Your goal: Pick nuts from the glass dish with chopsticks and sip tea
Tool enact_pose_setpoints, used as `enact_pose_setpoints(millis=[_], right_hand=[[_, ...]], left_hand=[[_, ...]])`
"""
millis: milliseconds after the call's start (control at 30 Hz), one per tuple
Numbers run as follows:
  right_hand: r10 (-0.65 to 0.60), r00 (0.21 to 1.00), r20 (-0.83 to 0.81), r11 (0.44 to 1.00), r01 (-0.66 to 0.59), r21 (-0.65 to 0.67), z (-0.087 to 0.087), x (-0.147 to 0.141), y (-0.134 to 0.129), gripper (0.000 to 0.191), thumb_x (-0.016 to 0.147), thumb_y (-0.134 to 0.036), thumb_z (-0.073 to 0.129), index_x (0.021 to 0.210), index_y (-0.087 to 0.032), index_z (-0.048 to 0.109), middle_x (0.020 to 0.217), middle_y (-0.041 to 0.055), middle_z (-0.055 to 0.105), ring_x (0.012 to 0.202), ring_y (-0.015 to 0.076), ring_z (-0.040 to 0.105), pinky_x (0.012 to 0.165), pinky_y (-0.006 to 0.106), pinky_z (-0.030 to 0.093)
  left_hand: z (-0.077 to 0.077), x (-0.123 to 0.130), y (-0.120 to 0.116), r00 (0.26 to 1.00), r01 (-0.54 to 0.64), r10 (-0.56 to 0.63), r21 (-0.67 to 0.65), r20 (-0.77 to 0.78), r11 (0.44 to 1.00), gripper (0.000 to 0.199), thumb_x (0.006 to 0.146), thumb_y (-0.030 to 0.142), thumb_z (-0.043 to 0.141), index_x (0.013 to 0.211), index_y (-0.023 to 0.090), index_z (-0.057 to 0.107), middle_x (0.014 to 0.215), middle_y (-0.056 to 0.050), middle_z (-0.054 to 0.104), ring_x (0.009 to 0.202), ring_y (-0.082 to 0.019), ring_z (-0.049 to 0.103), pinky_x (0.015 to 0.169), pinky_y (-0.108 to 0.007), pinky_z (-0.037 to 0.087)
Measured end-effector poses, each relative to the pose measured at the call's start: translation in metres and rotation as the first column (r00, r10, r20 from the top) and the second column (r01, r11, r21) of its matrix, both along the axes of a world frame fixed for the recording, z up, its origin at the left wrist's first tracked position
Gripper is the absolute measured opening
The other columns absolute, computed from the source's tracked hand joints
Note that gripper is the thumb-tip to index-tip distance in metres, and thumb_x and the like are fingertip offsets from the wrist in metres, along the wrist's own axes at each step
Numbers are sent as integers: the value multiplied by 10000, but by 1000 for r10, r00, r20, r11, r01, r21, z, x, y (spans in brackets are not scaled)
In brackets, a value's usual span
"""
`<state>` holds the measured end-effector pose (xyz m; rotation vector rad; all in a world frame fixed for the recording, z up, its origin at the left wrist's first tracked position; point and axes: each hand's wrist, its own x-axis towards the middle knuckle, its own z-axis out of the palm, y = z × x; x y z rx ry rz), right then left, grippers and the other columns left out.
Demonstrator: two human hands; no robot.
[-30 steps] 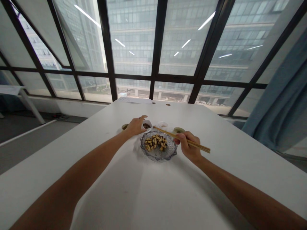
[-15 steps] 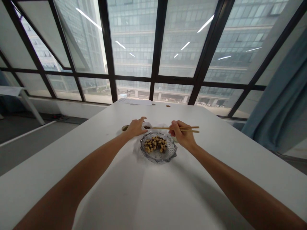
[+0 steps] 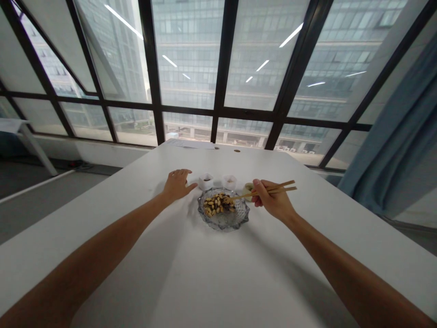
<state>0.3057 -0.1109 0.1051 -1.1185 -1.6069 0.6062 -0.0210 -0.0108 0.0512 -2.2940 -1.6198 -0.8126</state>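
Observation:
My right hand (image 3: 273, 198) is closed around a pair of wooden chopsticks (image 3: 283, 187). Their tips reach the right side of the food in a clear cut-glass dish (image 3: 241, 218). Tan and dark pieces that look like nuts or beans (image 3: 216, 203) are heaped toward the back left of that dish. My left hand (image 3: 178, 185) hovers left of the dish with fingers apart, holding nothing. Behind the dish stand a small white cup (image 3: 205, 181) with dark contents and a second white cup (image 3: 230, 182) with pale contents. A pale green round thing (image 3: 248, 189) is partly hidden behind my right hand.
Everything stands on a long white table (image 3: 205, 282). Papers (image 3: 191, 144) lie at its far end, near a small brown disc (image 3: 237, 151). Large windows rise behind it. A blue curtain (image 3: 385, 150) hangs at the right, and another table (image 3: 34, 141) stands at far left.
My left hand has moved left, away from the small white cup. My right hand has shifted right and nearer, bringing the chopstick tips from that cup to the glass dish.

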Motion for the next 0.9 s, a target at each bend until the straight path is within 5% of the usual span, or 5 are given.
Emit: enact_pose_setpoints(millis=[167, 367, 900], right_hand=[[-70, 994, -80, 995, 75, 65, -2, 1, 4, 635, 798, -794, 589, 671, -174, 631, 505, 33, 629, 380, 121, 562, 361, 219, 441], [-99, 995, -6, 993, 99, 62, -3, 5, 3, 628, 819, -787, 570, 681, -176, 622, 519, 39, 640, 384, 127, 568, 359, 222, 431], [-95, 993, 73, 995, 93, 35, -18, -1, 5, 623, 836, -779, 555, 748, -172, 661, 555, 48, 670, 419, 150, 609, 378, 237, 461]], left_hand=[[-21, -14, -13, 980, -73, 57, 75, 189, 995, 516, 862, 483, 655, 1292, 215, 555, 1364, -127, 616, 1294, -319, 548, 1087, -466, 422], [-36, -15, -10, 910, -132, 132, -26, 393, 991, 595, 839, 481, 684, 1332, 200, 505, 1372, -137, 608, 1268, -303, 578, 1076, -439, 462], [-39, -15, -8, 877, -102, 114, -49, 466, 994, 608, 813, 476, 705, 1318, 203, 504, 1344, -140, 625, 1243, -291, 602, 1069, -443, 474]])
